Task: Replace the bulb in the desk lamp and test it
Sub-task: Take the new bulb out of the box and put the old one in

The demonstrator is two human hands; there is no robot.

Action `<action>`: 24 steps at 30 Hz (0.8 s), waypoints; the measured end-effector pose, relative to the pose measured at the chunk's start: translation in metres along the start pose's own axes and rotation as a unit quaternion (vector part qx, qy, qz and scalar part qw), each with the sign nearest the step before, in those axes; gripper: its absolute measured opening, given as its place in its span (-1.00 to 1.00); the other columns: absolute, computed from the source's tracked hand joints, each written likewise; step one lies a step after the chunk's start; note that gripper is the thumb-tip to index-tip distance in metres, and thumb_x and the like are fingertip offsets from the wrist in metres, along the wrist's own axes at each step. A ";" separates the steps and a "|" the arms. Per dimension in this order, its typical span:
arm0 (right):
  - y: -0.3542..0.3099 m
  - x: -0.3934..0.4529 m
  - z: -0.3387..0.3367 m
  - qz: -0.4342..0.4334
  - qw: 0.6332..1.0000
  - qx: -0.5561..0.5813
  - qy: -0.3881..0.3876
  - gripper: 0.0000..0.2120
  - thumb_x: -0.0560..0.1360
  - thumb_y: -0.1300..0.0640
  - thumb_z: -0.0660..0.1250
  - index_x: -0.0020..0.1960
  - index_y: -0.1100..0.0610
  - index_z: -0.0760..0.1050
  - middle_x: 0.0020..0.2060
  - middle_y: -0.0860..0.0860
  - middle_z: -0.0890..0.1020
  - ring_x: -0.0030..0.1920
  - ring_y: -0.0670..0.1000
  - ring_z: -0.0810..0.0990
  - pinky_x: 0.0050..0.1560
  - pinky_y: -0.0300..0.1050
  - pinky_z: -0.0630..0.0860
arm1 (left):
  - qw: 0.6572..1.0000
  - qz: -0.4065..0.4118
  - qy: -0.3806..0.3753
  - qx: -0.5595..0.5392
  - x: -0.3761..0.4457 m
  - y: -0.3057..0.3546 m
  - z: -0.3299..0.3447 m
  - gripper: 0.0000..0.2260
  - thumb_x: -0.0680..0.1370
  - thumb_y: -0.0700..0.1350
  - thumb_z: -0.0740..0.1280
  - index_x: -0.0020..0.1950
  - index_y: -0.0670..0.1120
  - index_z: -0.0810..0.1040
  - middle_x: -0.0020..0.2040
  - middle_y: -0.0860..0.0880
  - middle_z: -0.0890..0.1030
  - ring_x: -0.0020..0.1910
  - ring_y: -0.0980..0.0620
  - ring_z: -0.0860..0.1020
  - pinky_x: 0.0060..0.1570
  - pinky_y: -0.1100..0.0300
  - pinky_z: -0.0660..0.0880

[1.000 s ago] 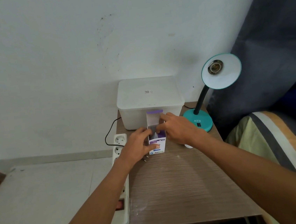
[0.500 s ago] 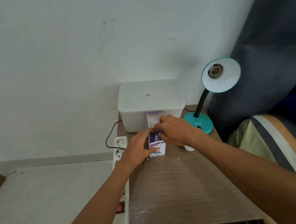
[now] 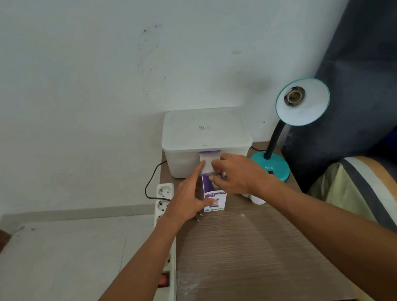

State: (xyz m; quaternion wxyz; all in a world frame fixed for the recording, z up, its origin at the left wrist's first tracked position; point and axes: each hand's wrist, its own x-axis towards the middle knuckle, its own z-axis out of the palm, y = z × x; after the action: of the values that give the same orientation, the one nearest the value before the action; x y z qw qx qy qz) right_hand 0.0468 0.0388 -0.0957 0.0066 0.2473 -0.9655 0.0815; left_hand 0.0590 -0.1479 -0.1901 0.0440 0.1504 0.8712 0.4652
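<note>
Both hands work a purple-and-white bulb box (image 3: 214, 199) on the wooden table (image 3: 240, 256), just before the white lidded bin (image 3: 205, 135). Left hand (image 3: 187, 198) steadies its side – thumb on the front, forefinger out. Right hand (image 3: 238, 175) pinches at the raised top flap, probably. Teal desk lamp (image 3: 285, 126) stands right – socket bare

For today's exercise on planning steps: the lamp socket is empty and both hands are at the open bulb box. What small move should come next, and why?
Probably draw the new bulb out of the bulb box: its top flap is up, the right hand has fingers at the opening, the left hand steadies the box, and the desk lamp socket looks empty.
</note>
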 end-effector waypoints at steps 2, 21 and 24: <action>0.005 -0.001 0.001 0.022 1.000 -0.014 0.001 -0.81 0.54 -0.08 0.29 -0.03 0.04 0.52 -0.12 -0.02 0.54 -0.10 0.01 0.54 -0.16 -0.07 0.52 | 1.000 0.004 0.003 -0.008 0.000 -0.001 0.000 0.07 0.33 0.04 0.67 0.63 0.26 0.04 0.46 -0.03 0.50 0.36 0.05 0.52 0.34 0.04 0.52; -0.010 -0.004 0.019 0.038 0.988 -0.147 0.028 -0.73 0.48 -0.02 0.38 0.14 0.07 0.59 0.01 0.02 0.65 0.13 0.09 0.46 0.05 0.04 0.41 | 0.999 0.001 0.005 -0.036 0.003 -0.004 0.004 0.08 0.30 0.03 0.68 0.63 0.23 0.07 0.31 -0.03 0.59 0.23 0.08 0.59 0.25 0.06 0.59; -0.011 -0.004 0.020 0.045 0.990 -0.129 0.026 -0.77 0.48 0.02 0.39 0.11 0.04 0.56 -0.01 -0.01 0.67 0.14 0.09 0.45 0.05 0.08 0.40 | 0.999 0.004 0.007 -0.039 0.003 -0.004 0.004 0.09 0.28 0.04 0.69 0.64 0.21 0.09 0.30 -0.03 0.61 0.23 0.09 0.59 0.27 0.07 0.58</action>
State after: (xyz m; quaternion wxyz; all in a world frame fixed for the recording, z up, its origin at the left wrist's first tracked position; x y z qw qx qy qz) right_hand 0.0558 0.0276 -0.1143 0.0595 0.1981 -0.9777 -0.0374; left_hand 0.0561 -0.1461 -0.1955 0.0415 0.1491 0.8519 0.5002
